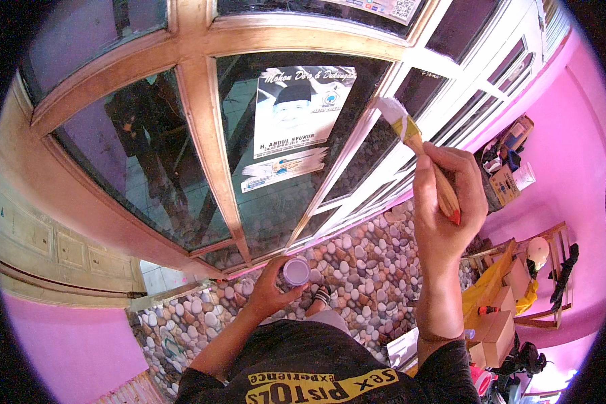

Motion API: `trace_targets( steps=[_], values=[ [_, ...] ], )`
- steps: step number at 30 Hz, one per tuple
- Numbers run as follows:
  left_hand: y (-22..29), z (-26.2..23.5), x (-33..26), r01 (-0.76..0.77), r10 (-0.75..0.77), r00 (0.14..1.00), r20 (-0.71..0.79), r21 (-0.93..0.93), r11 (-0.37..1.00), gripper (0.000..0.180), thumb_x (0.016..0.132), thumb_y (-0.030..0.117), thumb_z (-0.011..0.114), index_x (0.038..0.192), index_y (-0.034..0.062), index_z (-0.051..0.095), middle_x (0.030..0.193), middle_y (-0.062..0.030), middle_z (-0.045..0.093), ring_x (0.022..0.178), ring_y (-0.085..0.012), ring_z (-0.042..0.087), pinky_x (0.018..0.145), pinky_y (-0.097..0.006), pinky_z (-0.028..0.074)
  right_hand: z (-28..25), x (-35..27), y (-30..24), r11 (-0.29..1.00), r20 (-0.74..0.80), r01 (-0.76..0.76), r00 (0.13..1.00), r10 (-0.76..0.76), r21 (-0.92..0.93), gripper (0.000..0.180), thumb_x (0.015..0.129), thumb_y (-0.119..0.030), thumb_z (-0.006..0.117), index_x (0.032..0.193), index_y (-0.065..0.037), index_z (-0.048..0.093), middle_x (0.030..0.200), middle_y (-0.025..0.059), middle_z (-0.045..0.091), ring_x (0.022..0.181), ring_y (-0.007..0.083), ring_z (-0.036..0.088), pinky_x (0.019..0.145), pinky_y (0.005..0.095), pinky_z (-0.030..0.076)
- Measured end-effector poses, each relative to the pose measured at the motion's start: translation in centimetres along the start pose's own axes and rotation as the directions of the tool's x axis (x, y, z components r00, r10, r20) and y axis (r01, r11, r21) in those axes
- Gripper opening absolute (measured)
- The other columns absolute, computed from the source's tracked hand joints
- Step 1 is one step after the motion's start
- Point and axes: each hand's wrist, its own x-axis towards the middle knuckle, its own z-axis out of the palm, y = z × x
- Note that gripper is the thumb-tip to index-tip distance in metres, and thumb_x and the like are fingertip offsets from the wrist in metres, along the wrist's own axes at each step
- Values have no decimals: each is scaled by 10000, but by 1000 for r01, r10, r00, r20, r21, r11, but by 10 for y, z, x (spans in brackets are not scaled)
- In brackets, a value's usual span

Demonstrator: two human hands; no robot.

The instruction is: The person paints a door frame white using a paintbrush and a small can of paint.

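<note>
My right hand [454, 192] is closed around the wooden handle of a paintbrush [414, 140], raised at the right. White paint coats its bristles, which lie over a white bar of the window frame [350, 151]; I cannot tell whether they touch it. Low in front of my body, my left hand [271, 293] grips a small round paint cup [296, 271] with pale paint inside. Bars further right look white, while the left part of the frame [202, 121] is brownish. Dark glass panes [141, 155] fill the gaps.
A printed poster [303, 111] is stuck on the middle pane. Underfoot is a pebble-patterned floor [363, 269]. Cardboard boxes [497, 337] and a wooden rack [552, 269] stand at the right by a pink wall [572, 161]. A pale door [54, 242] is at the left.
</note>
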Motion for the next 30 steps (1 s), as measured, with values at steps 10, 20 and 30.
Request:
trace_targets(
  steps=[10, 20, 30],
  values=[
    [-4, -4, -2, -24, 24, 1000, 3, 27, 999, 718, 766, 221, 878, 1368, 26, 540, 1313, -178, 612, 1246, -325, 593, 1072, -413, 447, 7, -9, 2, 999, 177, -44, 983, 44, -1, 158, 846, 35, 753, 987, 17, 686, 870, 151, 670, 752, 268, 682, 688, 327, 539],
    [-1, -5, -5, 9, -9, 1000, -3, 39, 999, 738, 770, 233, 880, 1386, 22, 531, 1328, -183, 606, 1260, -327, 587, 1082, -416, 440, -6, -10, -8, 1000, 185, -11, 983, 12, -4, 148, 850, 20, 751, 978, 27, 677, 880, 162, 675, 745, 275, 691, 668, 329, 538],
    [1, -5, -3, -15, 15, 1000, 18, 38, 999, 735, 771, 232, 886, 1382, 27, 533, 1326, -174, 606, 1263, -318, 585, 1082, -411, 439, 7, 13, -4, 991, -19, 134, 991, -134, -17, 181, 835, 35, 763, 1001, 18, 690, 879, 149, 670, 739, 256, 676, 683, 322, 542]
  ],
)
